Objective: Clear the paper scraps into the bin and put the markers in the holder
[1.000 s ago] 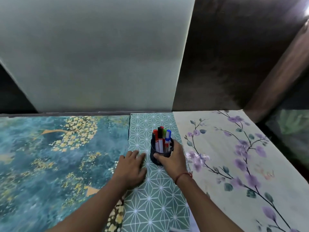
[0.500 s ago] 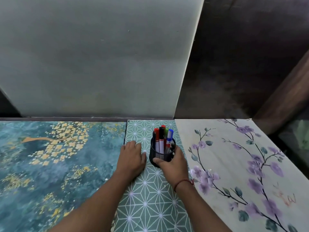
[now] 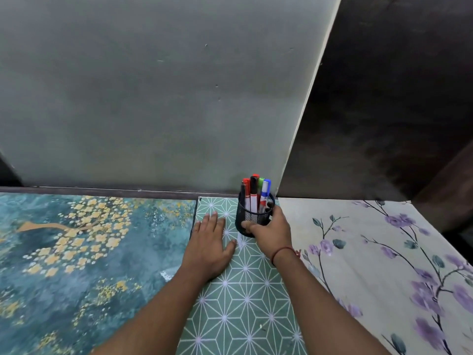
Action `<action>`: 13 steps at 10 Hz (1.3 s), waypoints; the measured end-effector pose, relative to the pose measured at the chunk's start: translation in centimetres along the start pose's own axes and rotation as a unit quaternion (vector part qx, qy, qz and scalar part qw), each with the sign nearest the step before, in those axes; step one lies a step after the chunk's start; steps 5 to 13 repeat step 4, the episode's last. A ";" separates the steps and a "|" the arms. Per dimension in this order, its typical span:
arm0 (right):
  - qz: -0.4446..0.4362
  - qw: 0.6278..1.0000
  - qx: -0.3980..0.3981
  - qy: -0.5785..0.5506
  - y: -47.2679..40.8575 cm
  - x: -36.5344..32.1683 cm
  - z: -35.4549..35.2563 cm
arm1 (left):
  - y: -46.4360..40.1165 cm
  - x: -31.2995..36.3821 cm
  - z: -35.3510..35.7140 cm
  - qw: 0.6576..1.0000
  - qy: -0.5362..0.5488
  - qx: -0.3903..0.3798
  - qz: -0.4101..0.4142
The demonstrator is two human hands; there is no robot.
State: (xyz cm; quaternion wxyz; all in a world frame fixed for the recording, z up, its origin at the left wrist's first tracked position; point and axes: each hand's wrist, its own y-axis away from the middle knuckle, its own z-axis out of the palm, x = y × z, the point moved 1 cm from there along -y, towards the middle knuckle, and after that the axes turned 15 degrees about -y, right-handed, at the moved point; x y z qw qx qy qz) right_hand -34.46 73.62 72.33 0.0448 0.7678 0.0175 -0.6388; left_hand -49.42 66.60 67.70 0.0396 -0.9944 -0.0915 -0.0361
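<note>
A black mesh holder [image 3: 252, 213] stands upright at the far end of the green star-patterned strip [image 3: 243, 303], close to the wall. Several markers [image 3: 254, 194] with red, black, green and blue caps stick up out of it. My right hand [image 3: 271, 230] is wrapped around the holder's near right side, thumb across its front. My left hand [image 3: 211, 242] lies flat, palm down, fingers together, on the strip just left of the holder. No paper scraps and no bin are in view.
The tabletop is covered by a teal sheet with gold blossoms [image 3: 89, 252] on the left and a cream sheet with purple flowers [image 3: 371, 265] on the right. A grey wall panel [image 3: 153, 98] and a dark wooden wall [image 3: 384, 111] rise right behind the table's far edge.
My right hand has pushed the holder away from me toward the wall. My left hand stayed flat on the strip, and the view tilted up a little.
</note>
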 end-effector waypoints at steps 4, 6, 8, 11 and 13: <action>0.004 1.000 0.000 0.013 -1.4 -0.4 0.6 | -0.1 0.0 -0.1 1.000 0.007 -0.005 -0.007; 0.004 1.000 0.000 0.013 -1.4 -0.4 0.6 | -0.1 0.0 -0.1 1.000 0.007 -0.005 -0.007; 0.004 1.000 0.000 0.013 -1.4 -0.4 0.6 | -0.1 0.0 -0.1 1.000 0.007 -0.005 -0.007; 0.004 1.000 0.000 0.013 -1.4 -0.4 0.6 | -0.1 0.0 -0.1 1.000 0.007 -0.005 -0.007; 0.004 1.000 0.000 0.013 -1.4 -0.4 0.6 | -0.1 0.0 -0.1 1.000 0.007 -0.005 -0.007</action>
